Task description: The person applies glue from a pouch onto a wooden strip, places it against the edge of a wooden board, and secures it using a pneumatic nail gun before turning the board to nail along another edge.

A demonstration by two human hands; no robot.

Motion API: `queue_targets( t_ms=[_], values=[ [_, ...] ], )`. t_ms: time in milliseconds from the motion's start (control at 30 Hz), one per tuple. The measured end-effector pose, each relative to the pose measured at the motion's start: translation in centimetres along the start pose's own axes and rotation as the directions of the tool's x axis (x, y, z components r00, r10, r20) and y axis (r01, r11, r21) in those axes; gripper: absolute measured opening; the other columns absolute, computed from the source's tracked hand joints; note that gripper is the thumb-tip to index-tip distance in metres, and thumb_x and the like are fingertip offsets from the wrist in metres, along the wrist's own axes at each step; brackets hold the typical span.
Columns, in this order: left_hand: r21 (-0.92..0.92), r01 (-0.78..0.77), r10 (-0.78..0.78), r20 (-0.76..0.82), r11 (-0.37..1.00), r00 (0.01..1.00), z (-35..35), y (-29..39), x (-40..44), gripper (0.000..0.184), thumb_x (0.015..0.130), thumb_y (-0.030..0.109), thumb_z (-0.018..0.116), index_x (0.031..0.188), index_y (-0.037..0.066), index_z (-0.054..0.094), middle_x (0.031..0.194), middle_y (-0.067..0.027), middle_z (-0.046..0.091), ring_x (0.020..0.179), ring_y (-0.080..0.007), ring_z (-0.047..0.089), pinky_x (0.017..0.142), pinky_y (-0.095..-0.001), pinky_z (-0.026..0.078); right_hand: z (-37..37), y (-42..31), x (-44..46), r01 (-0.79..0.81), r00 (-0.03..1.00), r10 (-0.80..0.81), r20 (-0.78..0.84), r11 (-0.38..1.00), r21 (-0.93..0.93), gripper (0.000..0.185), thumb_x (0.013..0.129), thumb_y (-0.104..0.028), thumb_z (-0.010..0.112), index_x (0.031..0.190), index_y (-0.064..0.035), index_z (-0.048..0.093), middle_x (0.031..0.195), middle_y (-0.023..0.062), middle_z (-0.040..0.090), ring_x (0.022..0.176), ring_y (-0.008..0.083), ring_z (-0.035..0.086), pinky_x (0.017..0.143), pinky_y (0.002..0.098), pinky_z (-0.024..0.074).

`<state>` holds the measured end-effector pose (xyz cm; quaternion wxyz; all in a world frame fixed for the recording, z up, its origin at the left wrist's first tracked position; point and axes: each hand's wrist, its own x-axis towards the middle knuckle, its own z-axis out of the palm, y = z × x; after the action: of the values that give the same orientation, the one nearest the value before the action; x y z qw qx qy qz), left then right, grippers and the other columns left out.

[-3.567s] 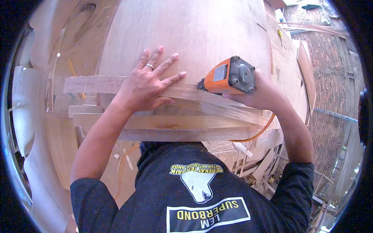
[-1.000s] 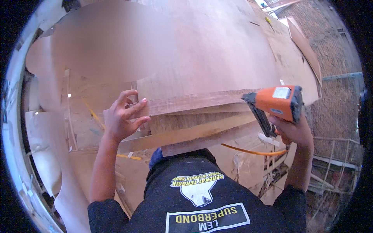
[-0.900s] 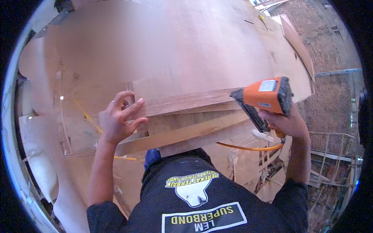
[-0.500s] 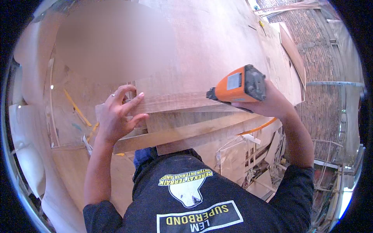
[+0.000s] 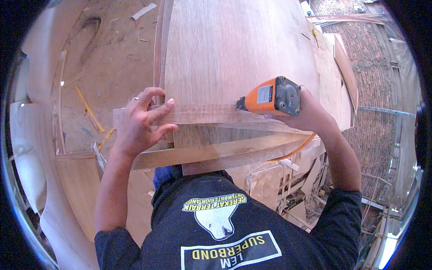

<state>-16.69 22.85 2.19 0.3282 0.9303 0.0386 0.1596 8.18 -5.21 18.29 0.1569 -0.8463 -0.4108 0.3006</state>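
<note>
An orange and black nail gun (image 5: 265, 98) is in my right hand (image 5: 308, 112), its dark nose at the near edge of a large wooden panel (image 5: 234, 54). Along that edge runs a narrow wooden strip (image 5: 202, 114). My left hand (image 5: 146, 119), with a ring on one finger, grips the strip and panel at their left corner, thumb and fingers on either side. Closer to my body, more wooden strips (image 5: 198, 154) lie at a slant below the panel edge. The grip of the nail gun is hidden by my right hand.
An orange hose (image 5: 297, 150) curves below the nail gun. Offcuts (image 5: 288, 184) are piled at the lower right. A brick wall (image 5: 373, 99) stands at the right, with a thin board (image 5: 345, 74) beside the panel. Yellow strips (image 5: 89, 108) lie on the floor at the left.
Since about a second ago the nail gun has moved left and inward, its nose now down at the strip. My left hand has shifted from flat on the panel earlier to its left corner.
</note>
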Motion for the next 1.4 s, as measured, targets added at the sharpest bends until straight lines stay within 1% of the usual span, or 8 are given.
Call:
queue_targets(
  t_ms=[267,467,567,667,767,867,1067,1400],
  values=[
    [-0.006,-0.003,0.003,-0.005,1.000,1.000,0.2,-0.2,0.0,0.053,0.071,0.036,0.090,0.117,0.011,0.079,0.122,-0.0051,0.062,0.084,-0.0243,0.063,0.077,-0.0396,0.056,0.0,1.2,0.3,-0.021,1.000,0.021,0.014,1.000,-0.013,0.036,0.082,-0.021,0.088,0.110,-0.0042,0.073,0.093,0.0117,0.077,0.081,0.0223,0.073,0.077,0.0376,0.0575],
    [-0.008,0.004,-0.004,-0.004,1.000,1.000,0.1,0.0,0.1,0.054,0.070,0.037,0.090,0.117,0.011,0.078,0.122,-0.0051,0.062,0.086,-0.0241,0.064,0.077,-0.0393,0.056,-0.5,0.1,0.1,-0.127,0.990,0.130,0.046,0.990,-0.064,0.037,0.081,-0.018,0.088,0.113,-0.0051,0.073,0.096,0.0114,0.078,0.085,0.0224,0.074,0.081,0.0375,0.0576],
    [0.028,0.002,-0.002,-0.001,1.000,1.000,-0.3,0.6,0.3,0.054,0.070,0.036,0.091,0.116,0.012,0.078,0.124,-0.0050,0.063,0.086,-0.0242,0.065,0.078,-0.0396,0.057,-0.5,0.2,0.2,-0.050,0.998,0.049,0.028,0.999,0.019,0.039,0.082,-0.017,0.088,0.116,-0.0055,0.073,0.102,0.0110,0.078,0.093,0.0210,0.074,0.087,0.0365,0.0575],
    [-0.003,-0.032,0.032,-0.023,0.999,0.999,0.1,-0.3,0.0,0.056,0.069,0.035,0.092,0.117,0.011,0.077,0.124,-0.0058,0.064,0.090,-0.0245,0.067,0.081,-0.0396,0.058,-0.4,-2.8,0.6,-0.073,0.996,0.074,0.048,0.997,-0.024,0.039,0.084,-0.017,0.087,0.118,-0.0053,0.073,0.108,0.0108,0.077,0.099,0.0195,0.073,0.092,0.0360,0.0571],
    [-0.035,-0.107,0.102,-0.125,0.994,0.987,0.9,-1.7,-0.4,0.057,0.068,0.033,0.092,0.117,0.009,0.076,0.124,-0.0073,0.066,0.094,-0.0257,0.069,0.083,-0.0397,0.059,0.3,-4.1,1.5,-0.012,0.999,0.009,0.049,0.999,0.046,0.039,0.085,-0.018,0.088,0.118,-0.0048,0.072,0.110,0.0105,0.077,0.101,0.0188,0.072,0.093,0.0360,0.0569],
    [-0.097,-0.071,0.063,-0.083,0.993,0.995,0.3,-1.8,-0.6,0.056,0.067,0.027,0.092,0.116,0.006,0.075,0.124,-0.0090,0.067,0.102,-0.0282,0.069,0.088,-0.0404,0.058,1.4,-5.1,3.0,0.022,0.996,-0.026,0.087,0.999,0.038,0.040,0.084,-0.019,0.088,0.118,-0.0048,0.072,0.110,0.0098,0.078,0.101,0.0188,0.072,0.094,0.0359,0.0569],
    [-0.114,-0.137,0.130,-0.065,0.984,0.989,0.0,-1.0,0.0,0.054,0.068,0.020,0.093,0.117,0.006,0.074,0.125,-0.0120,0.068,0.107,-0.0293,0.070,0.087,-0.0389,0.060,1.2,-5.2,3.3,0.059,0.993,-0.064,0.095,0.997,0.056,0.040,0.084,-0.017,0.088,0.118,-0.0043,0.072,0.109,0.0098,0.078,0.099,0.0187,0.073,0.092,0.0363,0.0575],
    [-0.099,-0.166,0.162,-0.056,0.981,0.985,0.6,-1.6,0.1,0.053,0.069,0.022,0.091,0.117,0.007,0.073,0.126,-0.0121,0.067,0.110,-0.0323,0.068,0.091,-0.0427,0.057,1.6,-4.6,4.0,0.075,0.994,-0.075,0.082,0.997,0.005,0.038,0.082,-0.013,0.087,0.116,-0.0037,0.073,0.104,0.0112,0.078,0.093,0.0181,0.073,0.087,0.0347,0.0579]
  ],
)
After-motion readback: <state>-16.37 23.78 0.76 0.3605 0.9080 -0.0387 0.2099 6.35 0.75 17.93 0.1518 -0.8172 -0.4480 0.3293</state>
